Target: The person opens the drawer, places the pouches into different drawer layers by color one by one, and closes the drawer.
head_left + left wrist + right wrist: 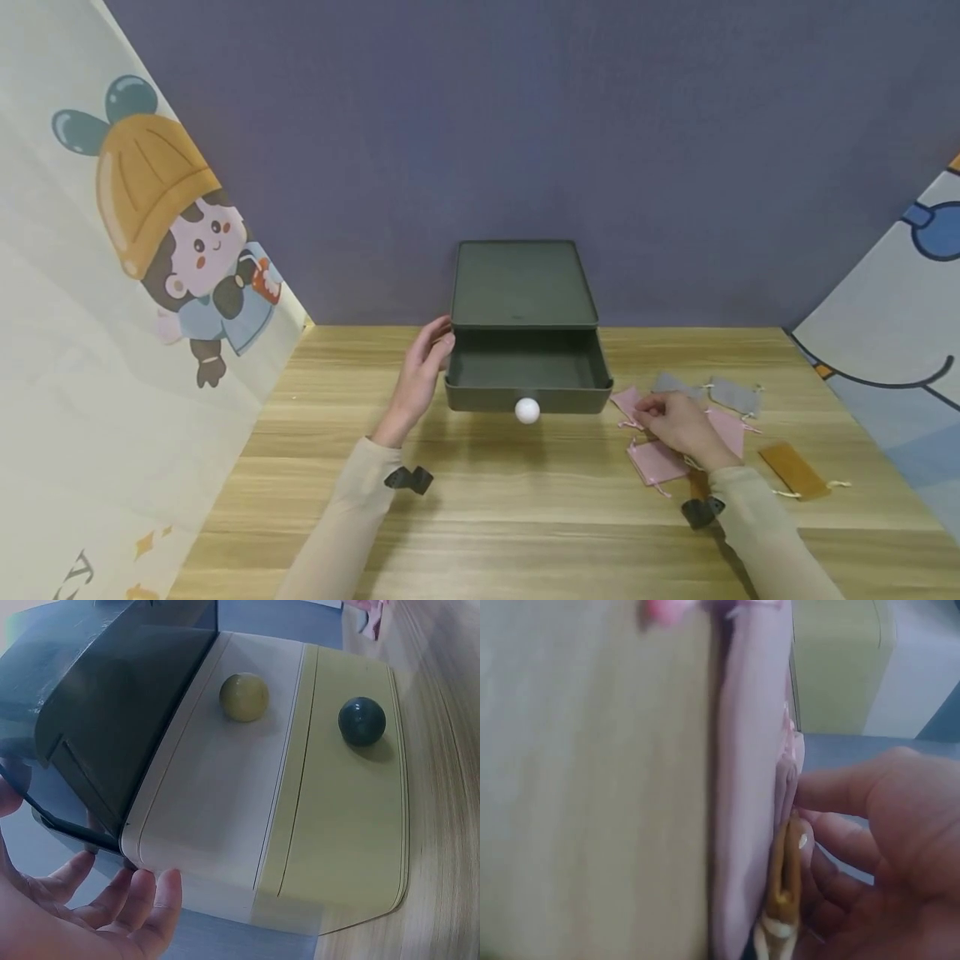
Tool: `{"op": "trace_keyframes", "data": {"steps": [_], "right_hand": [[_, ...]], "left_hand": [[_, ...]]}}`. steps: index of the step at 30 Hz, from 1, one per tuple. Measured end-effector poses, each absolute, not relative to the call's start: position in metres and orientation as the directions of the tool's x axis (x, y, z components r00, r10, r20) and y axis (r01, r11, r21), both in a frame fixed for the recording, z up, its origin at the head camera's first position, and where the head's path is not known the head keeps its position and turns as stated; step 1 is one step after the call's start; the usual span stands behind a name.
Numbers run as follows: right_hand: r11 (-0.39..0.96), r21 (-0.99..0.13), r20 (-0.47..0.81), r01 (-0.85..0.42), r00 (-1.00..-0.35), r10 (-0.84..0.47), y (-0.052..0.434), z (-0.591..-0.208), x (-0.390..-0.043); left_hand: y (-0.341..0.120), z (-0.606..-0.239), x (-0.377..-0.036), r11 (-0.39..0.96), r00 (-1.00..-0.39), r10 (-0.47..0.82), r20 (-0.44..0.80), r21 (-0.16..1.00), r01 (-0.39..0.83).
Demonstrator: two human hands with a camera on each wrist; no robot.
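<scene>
A small drawer cabinet stands at the back of the table, its dark green top drawer pulled out with bare floor showing inside. Below it are a white drawer and a yellow-green drawer, both pushed in. My left hand rests against the cabinet's left side, thumb near the open drawer's edge. To the right of the cabinet, my right hand pinches a pink drawstring pouch between thumb and fingertips. Another pink pouch lies just below that hand.
Around my right hand lie a third pink pouch, grey pouches and a mustard pouch. Part of another mustard pouch shows under the wrist. A purple-grey wall rises behind the table.
</scene>
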State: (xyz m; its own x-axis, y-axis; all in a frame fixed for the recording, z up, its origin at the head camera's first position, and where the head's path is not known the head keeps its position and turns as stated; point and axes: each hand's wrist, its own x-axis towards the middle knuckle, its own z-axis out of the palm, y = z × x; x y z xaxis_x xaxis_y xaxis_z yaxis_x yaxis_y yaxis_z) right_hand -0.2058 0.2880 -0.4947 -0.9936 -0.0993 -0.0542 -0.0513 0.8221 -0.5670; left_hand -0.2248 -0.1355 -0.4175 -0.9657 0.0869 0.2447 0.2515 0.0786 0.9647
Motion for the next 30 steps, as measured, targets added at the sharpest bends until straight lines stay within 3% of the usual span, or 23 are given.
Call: {"op": "trace_keyframes", "data": {"steps": [23, 30], "right_hand": [[0.718, -0.693, -0.023, -0.066, -0.993, -0.114, 0.292, -0.474, -0.194], [0.735, -0.667, 0.031, -0.122, -0.990, -0.136, 0.292, -0.468, -0.190]], "left_hand": [[-0.135, -0.419, -0.227, 0.079, -0.966, 0.081, 0.245, 0.965, 0.251], [-0.136, -0.418, -0.226, 0.093, -0.968, 0.082, 0.236, 0.966, 0.243]]}}
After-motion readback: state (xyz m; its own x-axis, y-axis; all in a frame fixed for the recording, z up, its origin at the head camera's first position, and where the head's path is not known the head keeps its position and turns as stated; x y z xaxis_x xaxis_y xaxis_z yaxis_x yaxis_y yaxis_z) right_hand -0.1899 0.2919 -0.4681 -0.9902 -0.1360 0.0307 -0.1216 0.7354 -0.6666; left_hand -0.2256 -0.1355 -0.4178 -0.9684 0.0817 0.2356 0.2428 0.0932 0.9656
